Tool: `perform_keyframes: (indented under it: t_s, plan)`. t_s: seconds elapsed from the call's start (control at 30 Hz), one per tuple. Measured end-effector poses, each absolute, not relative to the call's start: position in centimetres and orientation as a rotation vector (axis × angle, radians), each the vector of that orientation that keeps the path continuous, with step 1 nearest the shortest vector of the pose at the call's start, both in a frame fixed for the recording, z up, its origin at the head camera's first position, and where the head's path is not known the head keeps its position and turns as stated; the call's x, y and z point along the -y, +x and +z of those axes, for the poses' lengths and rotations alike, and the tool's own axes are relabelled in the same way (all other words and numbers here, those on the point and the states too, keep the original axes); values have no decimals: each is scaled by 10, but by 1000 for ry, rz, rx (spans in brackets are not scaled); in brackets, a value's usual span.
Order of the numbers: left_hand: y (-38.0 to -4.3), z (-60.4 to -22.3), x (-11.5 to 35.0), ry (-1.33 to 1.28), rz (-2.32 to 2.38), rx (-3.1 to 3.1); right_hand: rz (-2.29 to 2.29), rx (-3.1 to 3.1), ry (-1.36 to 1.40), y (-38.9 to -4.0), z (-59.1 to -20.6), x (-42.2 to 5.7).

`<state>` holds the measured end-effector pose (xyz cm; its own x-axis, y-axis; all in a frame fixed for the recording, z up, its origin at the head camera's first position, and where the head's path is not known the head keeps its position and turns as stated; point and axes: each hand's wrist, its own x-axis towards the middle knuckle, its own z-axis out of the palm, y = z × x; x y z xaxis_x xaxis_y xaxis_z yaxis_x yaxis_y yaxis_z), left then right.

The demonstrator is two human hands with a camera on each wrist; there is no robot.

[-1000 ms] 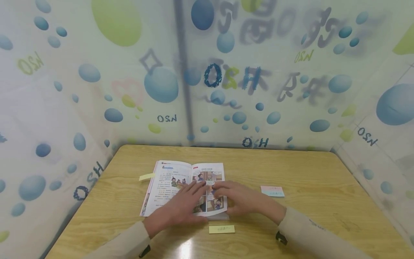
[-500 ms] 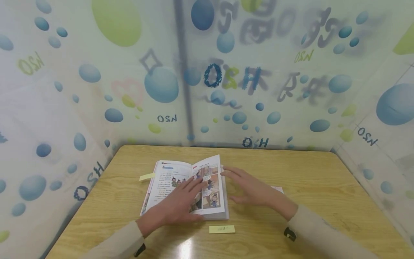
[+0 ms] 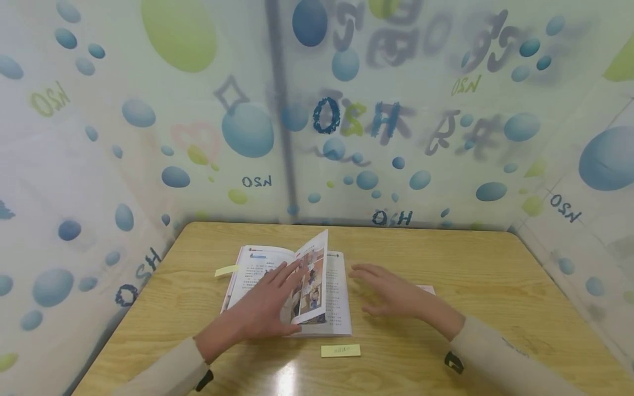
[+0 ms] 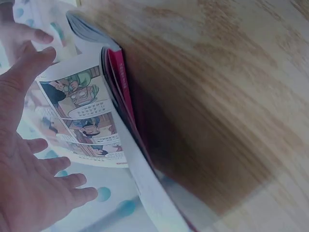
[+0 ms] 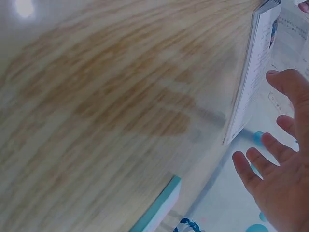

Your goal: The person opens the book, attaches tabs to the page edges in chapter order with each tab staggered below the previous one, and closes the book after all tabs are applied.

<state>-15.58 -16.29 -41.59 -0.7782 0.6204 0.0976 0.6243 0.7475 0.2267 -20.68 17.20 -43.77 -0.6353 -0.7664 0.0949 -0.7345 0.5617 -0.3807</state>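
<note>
An open book (image 3: 339, 308) lies on the wooden table, with printed text on its left page. One comic-illustrated page (image 3: 313, 280) stands half raised near the spine, curving toward the left. My left hand (image 3: 264, 305) is over the book's middle, fingers extended and thumb apart, overlapping the raised page's lower left in the head view. In the left wrist view, the comic page (image 4: 82, 111) curves just beyond the spread fingers. My right hand (image 3: 391, 291) hovers just right of the book, fingers loosely extended, holding nothing. The right wrist view shows the book's edge (image 5: 253, 63) close beside its thumb.
A yellow sticky note (image 3: 340, 351) lies in front of the book. Another yellow tab (image 3: 227, 270) sticks out from its left edge. A pink and blue note pad (image 3: 426, 289) is partly hidden behind the right hand. A patterned curtain (image 3: 317, 165) hangs behind the table.
The comic page has lifted off the right side and swung toward the left, uncovering a text page beneath. My right hand has moved right, off the book; my left hand has shifted slightly left.
</note>
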Motion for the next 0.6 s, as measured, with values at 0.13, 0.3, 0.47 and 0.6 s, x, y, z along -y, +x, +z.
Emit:
perform_keyframes:
  t_s: [0.13, 0.3, 0.47, 0.6]
  plan:
    - [-154, -410, 167, -1015, -416, 2888, -589, -2690, -1302, -207, -440, -172]
    - [-152, -406, 175, -948, -456, 2884, -582, -2676, -1305, -206, -441, -172]
    - [-151, -402, 187, -899, -446, 2880, -578, -2667, -1294, -206, -442, -171]
    - [-150, -395, 196, -859, -449, 2875, -564, -2665, -1287, -206, -443, -170]
